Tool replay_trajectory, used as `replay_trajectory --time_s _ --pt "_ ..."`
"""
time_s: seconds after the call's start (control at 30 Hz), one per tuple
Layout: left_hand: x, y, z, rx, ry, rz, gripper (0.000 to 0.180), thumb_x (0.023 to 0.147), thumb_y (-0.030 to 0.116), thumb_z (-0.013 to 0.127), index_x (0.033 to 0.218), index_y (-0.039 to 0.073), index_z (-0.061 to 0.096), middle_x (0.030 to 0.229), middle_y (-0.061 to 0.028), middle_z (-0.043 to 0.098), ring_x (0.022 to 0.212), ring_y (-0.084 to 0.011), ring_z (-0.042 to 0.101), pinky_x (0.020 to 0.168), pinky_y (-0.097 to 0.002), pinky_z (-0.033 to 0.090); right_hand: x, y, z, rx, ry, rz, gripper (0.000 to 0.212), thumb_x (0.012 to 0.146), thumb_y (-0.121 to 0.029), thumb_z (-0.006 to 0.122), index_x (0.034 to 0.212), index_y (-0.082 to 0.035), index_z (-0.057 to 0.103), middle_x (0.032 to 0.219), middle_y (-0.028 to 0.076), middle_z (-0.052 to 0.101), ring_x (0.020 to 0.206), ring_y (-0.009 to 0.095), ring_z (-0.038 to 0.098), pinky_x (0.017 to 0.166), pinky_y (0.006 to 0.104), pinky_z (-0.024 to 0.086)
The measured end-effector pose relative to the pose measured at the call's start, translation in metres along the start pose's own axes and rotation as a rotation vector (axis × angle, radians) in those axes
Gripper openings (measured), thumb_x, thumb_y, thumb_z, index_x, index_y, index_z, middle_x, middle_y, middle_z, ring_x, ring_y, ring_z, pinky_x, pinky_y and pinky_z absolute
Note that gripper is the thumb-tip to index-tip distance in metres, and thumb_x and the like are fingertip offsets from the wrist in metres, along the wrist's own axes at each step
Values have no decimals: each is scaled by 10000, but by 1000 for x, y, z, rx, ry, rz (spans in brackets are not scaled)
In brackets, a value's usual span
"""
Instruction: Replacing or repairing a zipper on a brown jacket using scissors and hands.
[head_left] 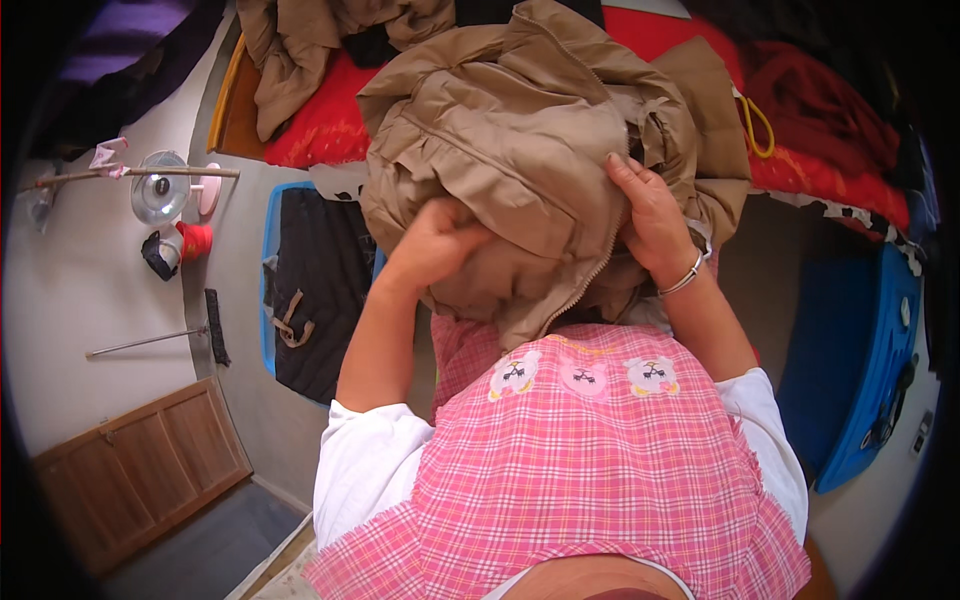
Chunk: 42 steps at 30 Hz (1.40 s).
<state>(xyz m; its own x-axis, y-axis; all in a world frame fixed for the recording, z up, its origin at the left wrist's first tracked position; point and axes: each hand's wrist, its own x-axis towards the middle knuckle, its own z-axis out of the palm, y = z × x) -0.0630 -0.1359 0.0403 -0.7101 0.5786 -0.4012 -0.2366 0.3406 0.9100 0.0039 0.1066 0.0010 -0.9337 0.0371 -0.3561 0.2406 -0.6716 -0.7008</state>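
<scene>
A tan zip-up jacket [500, 150] lies bunched over my lap and against the bed's edge. My left hand [440, 245] is closed on its fabric at the lower left, the fingertips partly hidden in a fold. On the other side, my right hand [650, 220] grips the jacket by its zippered front edge. The thumb shows on top, while the other fingers are mostly behind the cloth. A silver bracelet [684, 274] circles my right wrist. The zipper [580, 290] curves down between my hands toward my pink checked apron [590, 440].
A red-covered bed [315, 130] spans the far side, with more tan clothing [285, 70] at its left. Left of my knees stands a blue bin [268, 235] holding a black garment [320, 300]. A blue table [870, 370] is at right. A fan [160, 188] and wooden door [145, 470] are farther left.
</scene>
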Motion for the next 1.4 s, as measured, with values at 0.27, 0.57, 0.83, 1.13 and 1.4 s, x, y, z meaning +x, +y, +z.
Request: replay_trajectory --time_s 0.27,0.57,0.83,1.13,1.4 --pt "10 13 10 -151 313 167 316 802 63 592 1094 -52 557 1071 -87 604 977 -124 548 844 -262 431 -16 -1 9 -101 -253 5 280 898 -234 555 1091 -31 558 913 15 602 797 97 579 654 224 479" --pt "-13 35 50 523 728 912 250 736 101 676 911 28 514 834 -75 498 708 -188 501 662 -298 429 -32 -3 15 -354 -278 -153 413 886 -161 566 1247 -14 433 986 19 586 844 75 563 679 213 463" --pt "33 3 78 488 435 458 298 748 150 699 952 33 517 662 -20 518 590 -128 508 551 -252 415 -50 -40 -1 -912 -387 -374 380 848 -28 530 1224 9 484 904 97 633 794 136 617 738 259 486" --pt "31 1 49 -315 283 255 106 892 68 496 956 43 576 887 28 568 783 -30 491 691 -178 397 15 -124 -210 -924 654 -769 241 848 -115 555 1061 -8 589 918 75 638 822 153 610 727 267 481" --pt "22 16 39 -260 507 386 285 881 62 484 1164 39 510 1076 -64 549 979 -121 510 883 -239 383 48 -120 -212 -1661 693 -691 410 742 -124 613 1135 -57 517 1035 189 593 928 343 582 787 438 470"
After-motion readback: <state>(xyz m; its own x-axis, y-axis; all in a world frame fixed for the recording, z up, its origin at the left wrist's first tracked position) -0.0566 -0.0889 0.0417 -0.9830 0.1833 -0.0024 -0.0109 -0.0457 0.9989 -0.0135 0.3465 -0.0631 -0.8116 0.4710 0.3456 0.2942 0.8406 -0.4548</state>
